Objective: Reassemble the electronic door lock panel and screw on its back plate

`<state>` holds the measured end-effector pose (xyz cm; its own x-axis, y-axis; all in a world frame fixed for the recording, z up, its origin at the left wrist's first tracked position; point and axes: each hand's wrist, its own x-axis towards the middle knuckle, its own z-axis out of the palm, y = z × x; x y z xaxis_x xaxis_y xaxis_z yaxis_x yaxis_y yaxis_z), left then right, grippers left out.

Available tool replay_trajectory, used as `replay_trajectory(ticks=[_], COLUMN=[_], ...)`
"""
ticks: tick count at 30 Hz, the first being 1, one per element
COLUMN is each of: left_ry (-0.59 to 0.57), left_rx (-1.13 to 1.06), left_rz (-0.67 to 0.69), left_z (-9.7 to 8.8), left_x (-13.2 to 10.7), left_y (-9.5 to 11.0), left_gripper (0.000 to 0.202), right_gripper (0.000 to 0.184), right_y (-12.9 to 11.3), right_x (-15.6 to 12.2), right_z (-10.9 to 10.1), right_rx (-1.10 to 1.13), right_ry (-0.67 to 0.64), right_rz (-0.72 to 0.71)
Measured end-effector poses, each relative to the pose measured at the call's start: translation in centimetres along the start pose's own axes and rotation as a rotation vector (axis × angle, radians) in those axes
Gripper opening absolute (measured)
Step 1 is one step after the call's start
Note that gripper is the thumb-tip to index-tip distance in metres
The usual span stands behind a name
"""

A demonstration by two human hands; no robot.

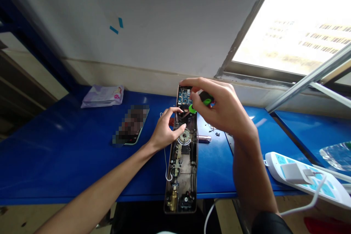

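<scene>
A long, narrow electronic door lock housing (186, 170) lies open on the blue table, its near end past the front edge. Inside it show a blue circuit board (184, 95) at the far end, a round metal part (184, 137) in the middle and a brass piece (173, 200) near me. My left hand (166, 128) grips the housing's left side, thumb and index finger reaching over its inside. Closed around a green and black screwdriver (192, 109), my right hand (222, 104) is above the far half. The screwdriver's shaft slants down left into the housing; its exact contact point is too small to tell.
Small dark screws (217, 134) and a metallic cylinder (204, 139) lie right of the housing. A phone (134, 124) and a lilac packet (102, 96) are on the left. At right sits a white power strip (298, 175) with a plugged-in charger and cable. A wall stands behind.
</scene>
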<state>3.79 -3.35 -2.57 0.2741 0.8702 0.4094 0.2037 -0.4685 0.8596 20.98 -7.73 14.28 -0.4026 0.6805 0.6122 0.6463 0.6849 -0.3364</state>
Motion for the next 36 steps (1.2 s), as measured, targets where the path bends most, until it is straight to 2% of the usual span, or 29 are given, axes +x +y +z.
replay_trajectory(ticks=[2, 3, 7, 9, 13, 15, 19, 21, 23, 27, 29, 32, 34, 36], left_ry=[0.006, 0.009, -0.003, -0.006, -0.009, -0.012, -0.011, -0.005, -0.001, -0.004, -0.009, -0.011, -0.013, -0.014], left_rx=[0.008, 0.01, 0.01, 0.008, 0.003, 0.001, 0.006, 0.014, 0.018, 0.015, 0.009, 0.011, 0.012, 0.007], left_rz=[0.006, 0.009, 0.008, 0.003, -0.003, 0.001, 0.0, 0.002, 0.007, 0.015, 0.013, 0.003, -0.003, -0.01], left_z=[-0.04, -0.06, -0.11, -0.11, -0.11, -0.11, -0.14, -0.15, -0.17, -0.2, -0.19, -0.15, -0.13, -0.12], left_x=[0.0, 0.0, -0.01, -0.01, 0.02, 0.05, 0.09, 0.12, 0.15, 0.19, 0.17, 0.1, 0.07, 0.06], left_y=[0.02, 0.03, 0.07, 0.07, 0.07, 0.13, 0.26, 0.25, 0.19, 0.08, 0.07, 0.12, 0.19, 0.28], left_gripper=[0.039, 0.039, 0.038, 0.038, 0.04, 0.04, 0.038, 0.038, 0.039, 0.039, 0.039, 0.038, 0.039, 0.039], right_gripper=[0.05, 0.051, 0.024, 0.019, 0.045, 0.05, 0.019, 0.014, 0.019, 0.05, 0.043, 0.018, 0.017, 0.023], right_y=[-0.04, -0.04, 0.2, 0.33, 0.21, 0.12, 0.33, 0.53, 0.64, 0.43, 0.35, 0.53, 0.72, 0.78], right_x=[-0.04, -0.05, 0.06, 0.1, -0.03, -0.1, -0.01, 0.07, 0.09, 0.0, 0.0, 0.1, 0.14, 0.12], right_z=[-0.19, -0.22, 0.09, 0.16, -0.26, -0.39, -0.05, 0.12, 0.1, -0.28, -0.31, -0.11, 0.0, -0.01], right_rx=[-0.004, -0.015, -0.043, -0.02, -0.003, -0.019, -0.052, -0.041, -0.031, -0.038, -0.058, -0.084, -0.074, -0.058], right_ry=[-0.033, -0.035, 0.043, 0.051, -0.04, -0.048, 0.024, 0.042, 0.035, -0.01, -0.001, 0.029, 0.031, 0.029], right_rz=[-0.026, -0.029, 0.01, 0.014, -0.029, -0.05, -0.016, 0.006, 0.001, -0.047, -0.034, -0.002, -0.012, -0.04])
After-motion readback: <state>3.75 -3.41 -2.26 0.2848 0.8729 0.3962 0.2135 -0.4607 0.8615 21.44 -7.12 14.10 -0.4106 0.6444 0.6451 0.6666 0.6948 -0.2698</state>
